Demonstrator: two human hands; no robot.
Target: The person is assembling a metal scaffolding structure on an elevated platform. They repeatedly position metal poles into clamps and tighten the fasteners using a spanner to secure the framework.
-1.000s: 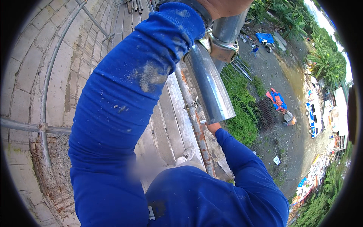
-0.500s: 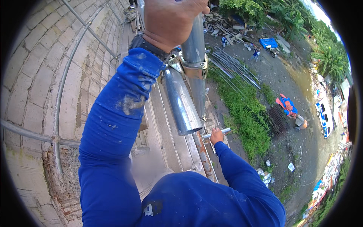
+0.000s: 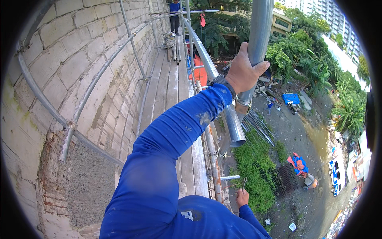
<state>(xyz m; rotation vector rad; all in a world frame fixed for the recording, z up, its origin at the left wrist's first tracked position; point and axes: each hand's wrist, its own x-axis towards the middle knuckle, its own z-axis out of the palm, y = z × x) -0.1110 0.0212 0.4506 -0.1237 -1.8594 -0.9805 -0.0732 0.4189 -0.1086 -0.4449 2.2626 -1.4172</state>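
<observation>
My left hand [image 3: 244, 71] is closed around an upright grey scaffold tube [image 3: 261, 30], its thumb and fingers wrapping the metal. Just below that hand, a clamp [image 3: 243, 104] joins the upright to a sloping tube [image 3: 233, 126] whose open end points toward me. Lower down, my right hand [image 3: 242, 198] grips a thin metal spanner [image 3: 244, 182], its ring-shaped end sticking up above the fist. Beside the spanner, a short tube end [image 3: 230, 177] juts outward from a rusty rail [image 3: 213, 159].
A block wall [image 3: 95, 47] with bent metal tubes runs along the left. Planks [image 3: 159, 87] form a narrow walkway, with a person [image 3: 174, 16] standing at its far end beside stacked tubes. Far below on the right lie weeds [image 3: 254, 163], loose pipes and a van [image 3: 337, 175].
The view has tilted up, showing more of the walkway and the person. My right hand has come away from the short tube end, and the spanner now shows. My left hand still holds the upright.
</observation>
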